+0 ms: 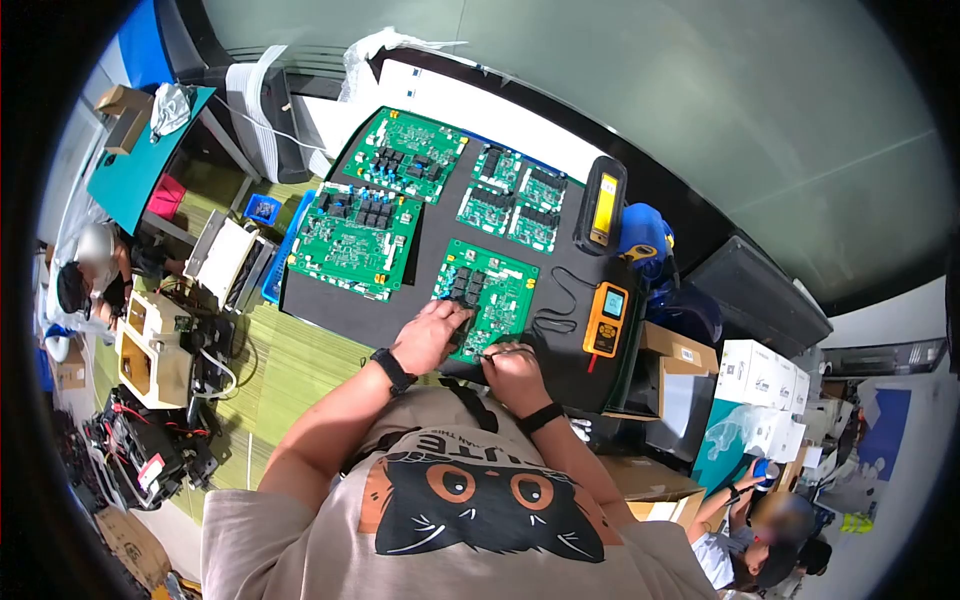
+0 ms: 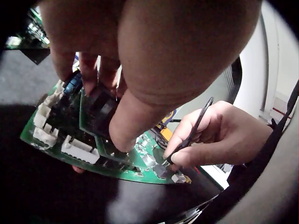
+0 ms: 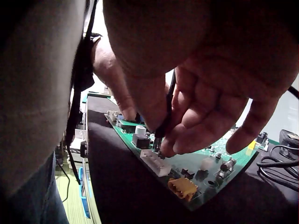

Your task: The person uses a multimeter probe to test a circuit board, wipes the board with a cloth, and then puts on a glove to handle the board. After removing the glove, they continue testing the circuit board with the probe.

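In front of the torso, a green circuit board [image 1: 505,290] carries black block-shaped components, white connectors [image 2: 77,148] and a yellow connector [image 3: 182,188]. My left hand [image 1: 427,336] grips the board at its left side, with fingers and thumb around the black components. A fingertip [image 2: 78,169] shows below the board's edge. Between thumb and fingers, my right hand [image 1: 515,372] pinches a thin black tool [image 2: 195,125]. Its metallic tip [image 3: 158,143] is down at the board's near edge, just behind a white connector. The right palm hides part of the board.
Two large green boards [image 1: 345,245] lie on the left of the dark table, with several small boards [image 1: 535,228] at the back. An orange meter [image 1: 606,318] with a black cord [image 1: 560,300] lies right, below a black-and-yellow device [image 1: 602,205]. Boxes [image 1: 745,370] stand farther right.
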`<state>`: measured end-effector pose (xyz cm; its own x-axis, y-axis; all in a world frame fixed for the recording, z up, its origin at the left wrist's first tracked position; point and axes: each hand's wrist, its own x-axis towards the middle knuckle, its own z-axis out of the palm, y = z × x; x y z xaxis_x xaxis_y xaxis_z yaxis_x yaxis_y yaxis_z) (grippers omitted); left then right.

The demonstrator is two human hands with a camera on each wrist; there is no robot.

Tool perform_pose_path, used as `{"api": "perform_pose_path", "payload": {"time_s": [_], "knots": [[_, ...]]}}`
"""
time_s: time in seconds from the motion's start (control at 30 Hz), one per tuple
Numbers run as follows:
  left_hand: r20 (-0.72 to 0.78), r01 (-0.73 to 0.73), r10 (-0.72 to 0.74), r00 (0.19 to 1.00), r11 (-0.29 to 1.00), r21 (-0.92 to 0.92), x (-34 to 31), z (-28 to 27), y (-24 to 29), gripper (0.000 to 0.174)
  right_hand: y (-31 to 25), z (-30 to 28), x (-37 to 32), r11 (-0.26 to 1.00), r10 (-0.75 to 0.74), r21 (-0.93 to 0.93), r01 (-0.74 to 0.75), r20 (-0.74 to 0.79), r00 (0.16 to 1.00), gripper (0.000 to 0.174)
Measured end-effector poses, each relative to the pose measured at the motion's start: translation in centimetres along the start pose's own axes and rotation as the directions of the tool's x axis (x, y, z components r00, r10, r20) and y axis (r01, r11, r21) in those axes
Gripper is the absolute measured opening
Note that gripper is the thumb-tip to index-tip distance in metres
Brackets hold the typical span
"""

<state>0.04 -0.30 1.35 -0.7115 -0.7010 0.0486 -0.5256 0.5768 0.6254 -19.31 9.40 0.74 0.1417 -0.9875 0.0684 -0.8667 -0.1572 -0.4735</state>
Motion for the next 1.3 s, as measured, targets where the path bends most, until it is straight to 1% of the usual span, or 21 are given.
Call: {"api": "perform_pose_path", "payload": {"time_s": [0.1, 0.17, 0.23, 0.3, 0.37, 0.93, 1.0, 1.03, 1.23, 1.3], "knots": [[0.003, -0.004, 0.004, 1.0, 1.0, -0.002, 0.02, -0.05, 0.05, 0.066, 0.24, 0.28, -0.09, 1.0, -0.001, -0.005, 0.001, 0.011, 1.0, 0.011], [0.016, 0.029, -0.029, 0.999, 0.999, -0.041, 0.03, -0.23, 0.25, 0.069, 0.23, 0.19, -0.09, 1.0, -0.007, 0.019, 0.007, -0.014, 1.0, 0.01], [0.02, 0.011, -0.01, 1.0, 0.999, -0.035, 0.19, -0.18, 0.32, 0.069, 0.28, -0.18, -0.14, 0.999, -0.013, 0.043, 0.014, -0.037, 0.999, 0.01], [0.029, 0.029, -0.028, 0.999, 0.999, -0.028, 0.11, -0.16, 0.28, 0.069, 0.13, -0.21, -0.16, 0.999, -0.036, 0.006, 0.036, -0.035, 0.999, 0.008], [0.042, 0.02, -0.02, 0.999, 1.0, 0.004, 0.08, -0.22, 0.1, 0.067, 0.16, -0.02, -0.12, 0.999, -0.034, 0.01, 0.034, -0.046, 0.998, 0.008], [0.012, 0.009, -0.009, 1.0, 1.0, -0.005, 0.1, -0.49, 0.61, 0.07, 0.27, 0.41, 0.0, 0.999, -0.047, -0.003, 0.047, -0.061, 0.997, 0.01], [0.013, 0.009, -0.009, 1.0, 1.0, -0.019, 0.1, -0.41, 0.52, 0.071, 0.18, 0.22, -0.04, 1.0, -0.015, -0.006, 0.015, 0.004, 1.0, 0.011], [0.014, 0.009, -0.008, 1.0, 0.999, -0.033, 0.1, -0.38, 0.49, 0.071, 0.21, 0.23, -0.04, 1.0, -0.015, -0.006, 0.015, 0.004, 1.0, 0.011], [0.042, 0.009, -0.008, 0.999, 1.0, -0.018, 0.1, -0.51, 0.36, 0.072, 0.42, 0.44, -0.19, 0.999, -0.037, 0.015, 0.038, -0.053, 0.998, 0.011], [0.049, 0.01, -0.009, 0.999, 1.0, -0.022, 0.09, -0.66, 0.32, 0.073, 0.42, 0.61, -0.1, 0.998, -0.062, -0.012, 0.061, -0.112, 0.992, 0.01]]}}
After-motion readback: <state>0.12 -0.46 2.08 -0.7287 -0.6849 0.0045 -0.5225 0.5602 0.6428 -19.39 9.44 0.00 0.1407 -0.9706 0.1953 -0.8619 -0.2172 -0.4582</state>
